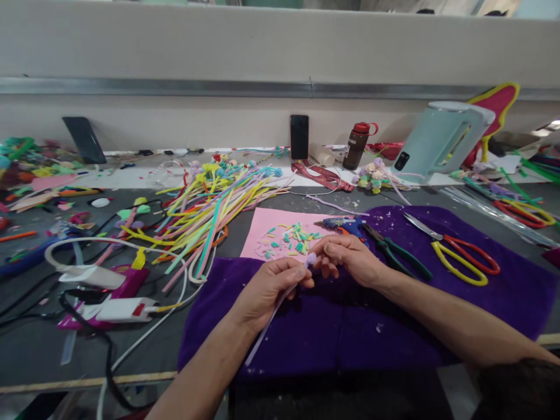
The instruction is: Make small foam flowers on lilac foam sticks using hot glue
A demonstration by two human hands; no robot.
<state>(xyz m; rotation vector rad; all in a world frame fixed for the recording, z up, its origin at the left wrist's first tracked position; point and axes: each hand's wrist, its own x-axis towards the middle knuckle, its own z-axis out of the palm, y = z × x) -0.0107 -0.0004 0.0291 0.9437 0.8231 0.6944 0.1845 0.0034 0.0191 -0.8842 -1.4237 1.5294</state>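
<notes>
A lavender pipe cleaner (270,328) slants down from my left hand (280,286), which pinches it between thumb and fingers. At its upper end a small fuzzy lavender tuft (311,259) pokes out above the fingertips. My right hand (345,256) is closed at the tuft's right side, its fingertips against it; part of the grip is hidden. Just beyond both hands, short cut pipe-cleaner bits (297,238) in green, yellow and pink lie on a pink sheet (258,224). Beneath my hands spreads a purple cloth (306,332).
Right of my hands lie a blue glue gun (343,224), green-handled pliers (400,255) and scissors (459,248). Long pipe cleaners (219,216) are piled left. Cables and a magenta power strip (126,286) sit far left. A kettle (437,140), bottle (356,146) and phone (299,137) stand behind.
</notes>
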